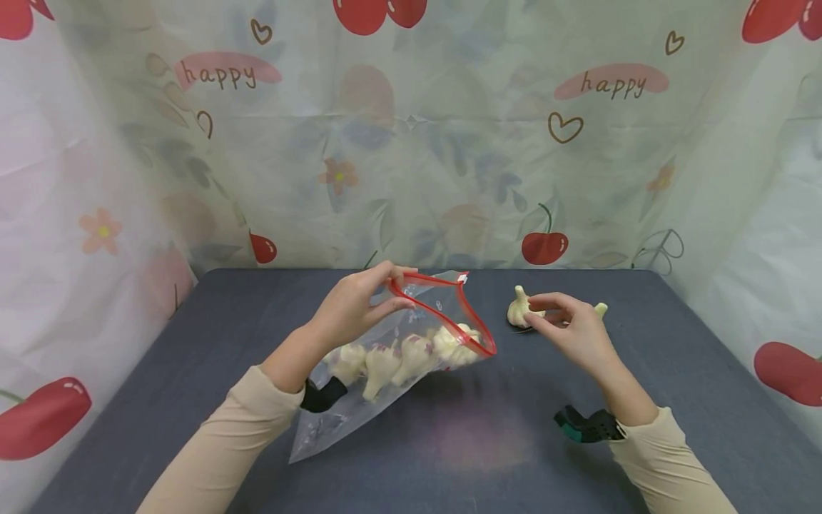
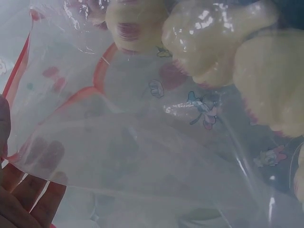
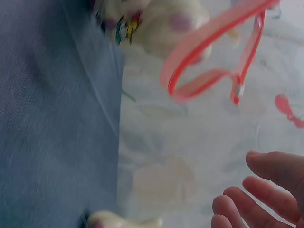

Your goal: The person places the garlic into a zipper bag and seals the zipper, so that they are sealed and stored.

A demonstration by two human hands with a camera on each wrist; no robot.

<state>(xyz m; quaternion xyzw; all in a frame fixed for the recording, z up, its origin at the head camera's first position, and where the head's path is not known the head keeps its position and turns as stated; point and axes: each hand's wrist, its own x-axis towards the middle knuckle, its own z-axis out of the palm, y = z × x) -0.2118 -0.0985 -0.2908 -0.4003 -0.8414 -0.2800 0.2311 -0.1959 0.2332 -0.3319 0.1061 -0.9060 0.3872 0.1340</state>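
My left hand (image 1: 353,303) pinches the red zip rim of a clear zip bag (image 1: 359,428), holding its mouth open toward the right. Several garlic bulbs (image 1: 416,353) lie inside, showing through the plastic. In the left wrist view, fingers (image 2: 33,194) of that hand are at the bag's edge. My right hand (image 1: 574,332) has relaxed fingers with nothing between them in the right wrist view. It overlaps a loose garlic bulb (image 1: 517,310) in the head view. Another garlic bulb's stem (image 1: 600,309) shows behind this hand, the rest hidden.
A dark grey cloth-covered table (image 1: 475,464) lies under the hands. Patterned curtains (image 1: 411,178) hang at the back and both sides. Each wrist wears a black strap, the right one (image 1: 587,426) with a green part.
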